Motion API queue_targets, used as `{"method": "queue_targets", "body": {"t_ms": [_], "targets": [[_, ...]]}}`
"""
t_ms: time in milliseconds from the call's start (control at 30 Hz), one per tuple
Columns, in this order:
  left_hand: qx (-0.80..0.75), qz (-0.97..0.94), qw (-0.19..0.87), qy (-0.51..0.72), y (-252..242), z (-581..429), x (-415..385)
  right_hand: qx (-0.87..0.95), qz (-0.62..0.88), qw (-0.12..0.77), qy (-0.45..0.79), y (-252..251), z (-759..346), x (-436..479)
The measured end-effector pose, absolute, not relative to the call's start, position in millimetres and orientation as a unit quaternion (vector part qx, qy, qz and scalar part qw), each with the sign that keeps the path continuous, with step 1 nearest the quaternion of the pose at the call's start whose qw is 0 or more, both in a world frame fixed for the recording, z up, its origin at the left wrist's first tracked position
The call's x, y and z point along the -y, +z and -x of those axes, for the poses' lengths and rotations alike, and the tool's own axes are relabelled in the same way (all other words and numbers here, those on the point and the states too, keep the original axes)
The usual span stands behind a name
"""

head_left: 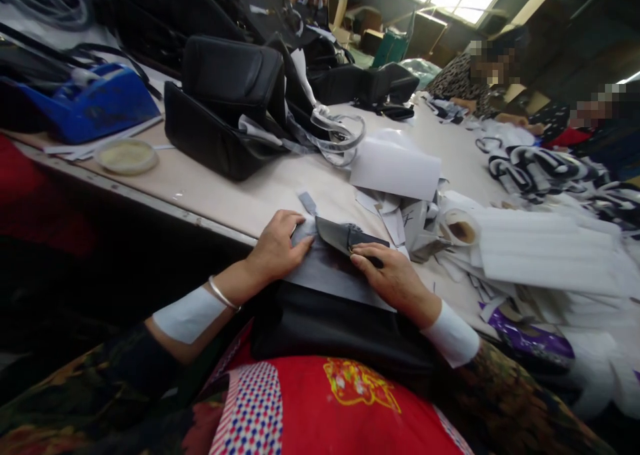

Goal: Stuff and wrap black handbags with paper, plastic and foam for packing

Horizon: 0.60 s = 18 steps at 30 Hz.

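A black bag lies at the table's front edge against the red apron, with a thin grey-white sheet over its upper part. My left hand pinches the sheet's left end, thumb and fingers close together. My right hand is wrapped round a flat dark strap-like piece that lies across the sheet. Beyond my left fingertips a small grey tab sticks up. Exactly how the dark piece joins the bag is hidden.
Black bags and a blue holder stand at the back left, near a round dish. White foam sheets, a tape roll and paper lie to the right. People sit at the far right.
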<state>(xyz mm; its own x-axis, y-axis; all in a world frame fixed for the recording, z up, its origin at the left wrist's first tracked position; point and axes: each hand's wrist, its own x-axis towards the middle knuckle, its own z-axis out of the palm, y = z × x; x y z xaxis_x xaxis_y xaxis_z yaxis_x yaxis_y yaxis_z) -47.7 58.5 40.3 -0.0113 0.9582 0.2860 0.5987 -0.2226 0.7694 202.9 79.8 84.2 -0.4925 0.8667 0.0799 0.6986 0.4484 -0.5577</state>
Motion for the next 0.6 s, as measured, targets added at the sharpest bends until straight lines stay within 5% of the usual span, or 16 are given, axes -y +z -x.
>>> {"method": "queue_targets", "body": {"t_ms": [167, 333, 600], "targets": [[-0.697, -0.490, 0.423, 0.309, 40, 52, -25, 0.843, 0.459, 0.151, 0.235, 90, -199, -83], [-0.565, -0.337, 0.670, 0.344, 37, 53, -24, 0.862, 0.447, 0.071, 0.229, 102, -191, -88], [-0.468, -0.218, 0.773, 0.369, 44, 41, -27, 0.890, 0.412, -0.077, 0.178, 132, -167, -93]]}}
